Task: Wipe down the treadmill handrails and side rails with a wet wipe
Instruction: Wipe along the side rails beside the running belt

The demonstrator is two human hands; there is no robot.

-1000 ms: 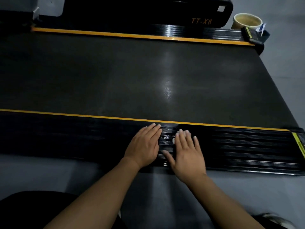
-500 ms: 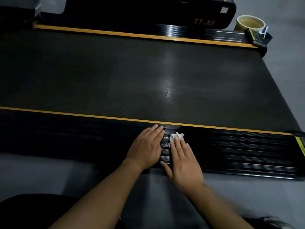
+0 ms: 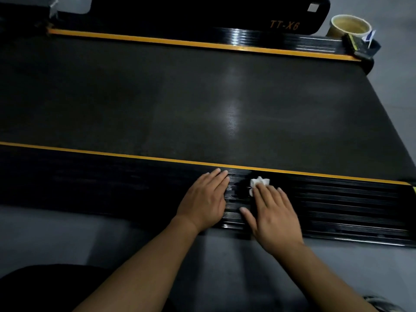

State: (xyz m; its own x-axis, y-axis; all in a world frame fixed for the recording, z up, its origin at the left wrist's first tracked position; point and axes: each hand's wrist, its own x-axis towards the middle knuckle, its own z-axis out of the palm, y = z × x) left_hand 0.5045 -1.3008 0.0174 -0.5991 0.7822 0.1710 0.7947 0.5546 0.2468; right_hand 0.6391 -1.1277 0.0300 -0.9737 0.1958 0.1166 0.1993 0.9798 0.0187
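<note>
R hand (image 3: pixel 274 217), fingers flat, presses crumpled white wet wipe (image 3: pixel 260 181) (mostly hidden) on ribbed black side rail (image 3: pixel 337 206); L hand (image 3: pixel 204 199) flat beside.

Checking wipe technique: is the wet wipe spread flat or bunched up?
Bunched up: the wet wipe shows as a crumpled wad poking out from under the right hand.
</note>
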